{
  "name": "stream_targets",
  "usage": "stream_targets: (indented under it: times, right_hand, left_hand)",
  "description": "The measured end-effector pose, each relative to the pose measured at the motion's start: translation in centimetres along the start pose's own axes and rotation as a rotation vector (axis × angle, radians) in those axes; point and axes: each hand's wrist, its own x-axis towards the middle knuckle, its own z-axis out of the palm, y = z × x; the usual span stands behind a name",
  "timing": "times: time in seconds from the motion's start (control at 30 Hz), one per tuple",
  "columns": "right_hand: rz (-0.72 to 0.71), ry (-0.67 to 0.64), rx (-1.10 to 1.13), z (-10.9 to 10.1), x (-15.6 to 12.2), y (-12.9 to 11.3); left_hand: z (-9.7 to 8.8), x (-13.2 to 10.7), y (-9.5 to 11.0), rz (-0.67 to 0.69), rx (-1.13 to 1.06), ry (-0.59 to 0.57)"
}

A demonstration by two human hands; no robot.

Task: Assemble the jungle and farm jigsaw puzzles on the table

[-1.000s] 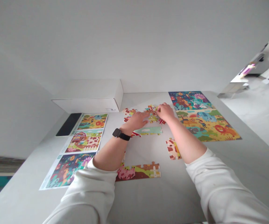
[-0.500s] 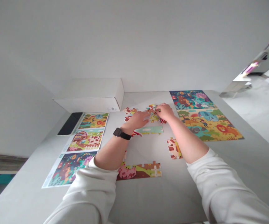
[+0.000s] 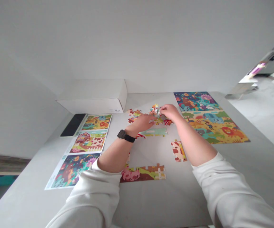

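We log loose puzzle pieces [image 3: 154, 109] heaped far on the counter [image 3: 148, 202] between the left hand [image 3: 146, 122], grip loosely spread, seemingly holding nothing, and right hand [image 3: 170, 110], grip nearly closed (can't tell whether on a piece), presumably light, stiff card, best edge-pinched.

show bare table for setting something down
Free: nearside of the pig strip, between the sleeves; between that strip and the sky strip; nearside of the lion picture. Crowded: loose pieces around left hand and right hand.

Puzzle pieces [image 3: 157, 132] lie on the table [image 3: 170, 202], right of the picture sheet [image 3: 87, 141]
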Motion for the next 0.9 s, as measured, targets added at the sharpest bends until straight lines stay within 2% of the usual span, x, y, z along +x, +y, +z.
stream_targets:
  times: [0.13, 0.27, 0.4, 0.5, 0.6, 0.7, 0.9]
  right_hand:
    - [0.102, -0.029, 0.109, -0.9, 0.8, 1.0]
    - [0.161, 0.005, 0.331, -3.3, 1.0, 1.8]
    - [0.085, 0.087, 0.552, -6.1, 0.4, 1.6]
    - [-0.006, 0.051, 0.677, -7.2, -0.4, 0.8]
    - [-0.057, -0.055, 0.743, -7.3, -1.5, -0.5]
    - [-0.080, -0.142, 0.762, -6.8, -2.5, -1.8]
    - [-0.087, -0.212, 0.744, -5.5, -3.3, -2.9]
  left_hand:
    - [-0.3, -0.1, 0.1, 0.051, -0.077, 0.064]
    - [-1.2, -0.1, 0.2, -0.032, -0.181, 0.218]
    - [-2.2, 0.1, 0.4, -0.143, -0.361, 0.368]
    - [-2.9, 0.3, 0.6, -0.243, -0.529, 0.412]
    - [-3.5, 0.3, 1.0, -0.324, -0.632, 0.443]
    - [-4.0, 0.2, 1.7, -0.345, -0.702, 0.451]
    - [-4.3, 0.2, 2.4, -0.374, -0.812, 0.437]
